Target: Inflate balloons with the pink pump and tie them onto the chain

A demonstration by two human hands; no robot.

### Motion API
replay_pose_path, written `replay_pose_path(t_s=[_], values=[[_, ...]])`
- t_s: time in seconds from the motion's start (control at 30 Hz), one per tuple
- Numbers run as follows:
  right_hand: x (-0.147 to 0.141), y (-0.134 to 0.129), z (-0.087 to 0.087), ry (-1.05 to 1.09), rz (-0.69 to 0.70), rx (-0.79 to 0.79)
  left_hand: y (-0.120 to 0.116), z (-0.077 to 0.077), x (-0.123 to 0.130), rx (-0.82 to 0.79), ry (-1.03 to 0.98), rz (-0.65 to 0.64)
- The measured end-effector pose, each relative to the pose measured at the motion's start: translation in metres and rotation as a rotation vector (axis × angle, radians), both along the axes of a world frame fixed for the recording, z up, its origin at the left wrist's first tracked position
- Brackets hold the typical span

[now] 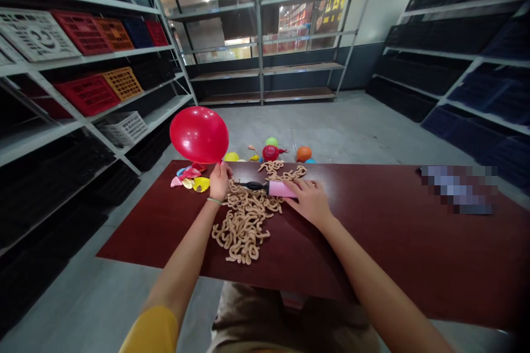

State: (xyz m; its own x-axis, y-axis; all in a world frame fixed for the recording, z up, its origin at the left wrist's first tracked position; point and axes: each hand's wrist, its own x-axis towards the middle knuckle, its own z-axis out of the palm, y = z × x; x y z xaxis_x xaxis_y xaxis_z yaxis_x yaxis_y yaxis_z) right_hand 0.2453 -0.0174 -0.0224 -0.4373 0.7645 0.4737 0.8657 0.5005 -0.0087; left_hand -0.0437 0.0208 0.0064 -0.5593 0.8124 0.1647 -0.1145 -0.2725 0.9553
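An inflated red balloon (199,135) stands above my left hand (220,181), whose closed fingers pinch its neck. My right hand (310,200) rests on a pink and black hand pump (281,189), fingers over the pink barrel's right end. The pump lies across a pile of tan, curled pieces (244,226), its black end pointing towards my left hand. Left of that hand, several uninflated balloons (201,184) in yellow, pink, blue and red lie on the dark red table (372,231).
Small inflated balloons (303,154) in several colours lie beyond the table's far edge. A blurred object (457,190) is on the table's right side. Shelves with crates (89,94) stand left, bare shelves (232,74) ahead, and dark bins (447,33) right.
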Motion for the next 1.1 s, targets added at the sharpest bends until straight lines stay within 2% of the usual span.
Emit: replay_pose_path(t_s=[0.2, 0.33, 0.4, 0.47, 0.53, 0.6, 0.67, 0.73, 0.83, 1.0, 1.1], values=[[-0.007, 0.004, -0.007, 0.030, 0.070, -0.016, -0.002, -0.026, -0.042, -0.086, 0.380, -0.067], [-0.009, 0.002, -0.008, 0.047, 0.119, 0.021, 0.000, -0.030, -0.048, -0.106, 0.553, -0.085], [-0.010, 0.001, -0.005, 0.061, 0.183, 0.027, -0.001, -0.028, -0.045, -0.115, 0.536, -0.092], [-0.013, 0.000, 0.001, 0.083, 0.233, 0.005, -0.003, -0.024, -0.040, -0.142, 0.434, -0.099], [-0.018, 0.000, 0.009, 0.105, 0.249, -0.047, -0.007, -0.019, -0.035, -0.158, 0.315, -0.115], [-0.024, -0.002, 0.018, 0.106, 0.291, -0.138, -0.011, -0.015, -0.031, -0.147, 0.292, -0.148], [-0.031, -0.008, 0.025, 0.094, 0.397, -0.276, -0.016, -0.012, -0.027, -0.131, 0.451, -0.205], [-0.035, -0.019, 0.028, 0.077, 0.512, -0.422, -0.019, -0.010, -0.023, -0.132, 0.737, -0.267], [-0.038, -0.037, 0.022, 0.077, 0.611, -0.558, -0.025, -0.009, -0.014, -0.159, 1.101, -0.313], [-0.039, -0.056, 0.008, 0.121, 0.589, -0.502, -0.035, -0.009, 0.004, -0.155, 1.415, -0.338], [-0.037, -0.061, 0.017, 0.185, 0.519, -0.547, -0.039, -0.009, 0.012, -0.155, 1.479, -0.403]])
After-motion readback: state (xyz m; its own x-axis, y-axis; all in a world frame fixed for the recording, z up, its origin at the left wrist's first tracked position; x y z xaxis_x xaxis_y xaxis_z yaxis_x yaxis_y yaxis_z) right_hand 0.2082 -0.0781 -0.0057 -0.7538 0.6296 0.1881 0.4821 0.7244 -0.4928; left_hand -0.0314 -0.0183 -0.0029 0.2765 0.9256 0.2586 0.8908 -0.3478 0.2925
